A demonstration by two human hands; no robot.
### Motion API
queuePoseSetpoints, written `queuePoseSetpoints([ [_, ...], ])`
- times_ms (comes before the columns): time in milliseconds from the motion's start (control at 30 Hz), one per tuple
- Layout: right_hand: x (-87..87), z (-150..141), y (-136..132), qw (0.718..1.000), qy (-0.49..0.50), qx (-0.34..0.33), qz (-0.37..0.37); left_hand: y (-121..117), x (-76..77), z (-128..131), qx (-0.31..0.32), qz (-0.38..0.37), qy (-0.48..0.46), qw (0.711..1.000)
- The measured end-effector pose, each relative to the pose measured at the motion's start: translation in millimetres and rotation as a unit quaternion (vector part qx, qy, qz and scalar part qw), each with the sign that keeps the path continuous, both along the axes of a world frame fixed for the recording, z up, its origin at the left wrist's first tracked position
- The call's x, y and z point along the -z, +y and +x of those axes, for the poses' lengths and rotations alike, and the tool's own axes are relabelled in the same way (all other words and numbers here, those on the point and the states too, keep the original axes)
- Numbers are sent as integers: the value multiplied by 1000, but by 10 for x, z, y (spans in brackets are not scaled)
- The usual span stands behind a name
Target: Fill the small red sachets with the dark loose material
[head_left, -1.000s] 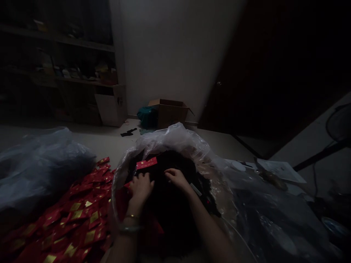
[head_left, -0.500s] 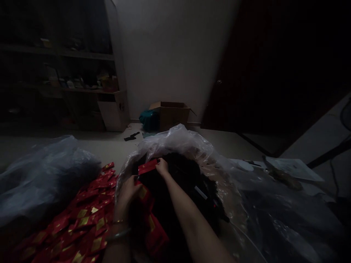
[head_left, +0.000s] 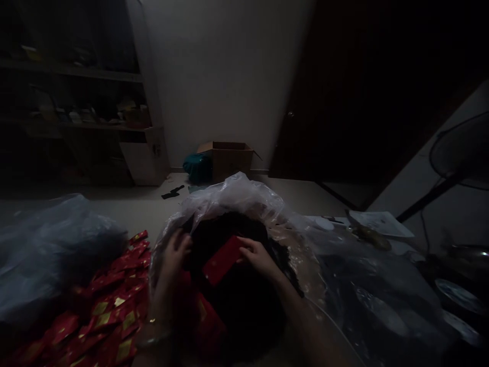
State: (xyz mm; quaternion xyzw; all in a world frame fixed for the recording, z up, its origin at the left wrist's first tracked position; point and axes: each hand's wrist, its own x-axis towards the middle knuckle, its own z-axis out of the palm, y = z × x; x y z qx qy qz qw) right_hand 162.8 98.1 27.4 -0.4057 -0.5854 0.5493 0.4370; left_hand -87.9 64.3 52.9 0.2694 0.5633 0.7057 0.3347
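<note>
The room is very dark. My right hand (head_left: 256,256) pinches a red packet (head_left: 222,260) and holds it tilted over the dark contents of a large clear plastic bag (head_left: 237,196). At the left rim of that bag's mouth is my left hand (head_left: 174,253), fingers curled on the plastic or the dark stuff inside; what it grips is hidden in the gloom. A bangle shows on the left wrist. More red packets lie inside the bag below my hands.
A pile of red packets with gold squares (head_left: 101,311) covers the floor at lower left. Another filled plastic bag (head_left: 49,244) lies left. A cardboard box (head_left: 228,158) stands by the far wall, shelves (head_left: 76,117) at left, a fan (head_left: 462,153) and papers (head_left: 378,224) at right.
My right hand has drawn the red packet back from the bag's far rim toward the middle. The left hand has moved up to the bag's left rim. The view has shifted a little.
</note>
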Motion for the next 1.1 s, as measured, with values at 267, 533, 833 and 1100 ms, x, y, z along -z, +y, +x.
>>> queuePoseSetpoints([
  [267,-203,-11,-368,918,-220,137,300,-152,120,883,444,-117,110,882],
  [533,-168,49,-485,833,-294,244,400,-173,146,998,380,-35,208,901],
  [833,-273,21,-537,915,-221,178,286,-179,324,1071,279,93,389,873],
  [1100,-403,155,-525,935,-183,115,280,-248,172,1179,413,36,175,893],
])
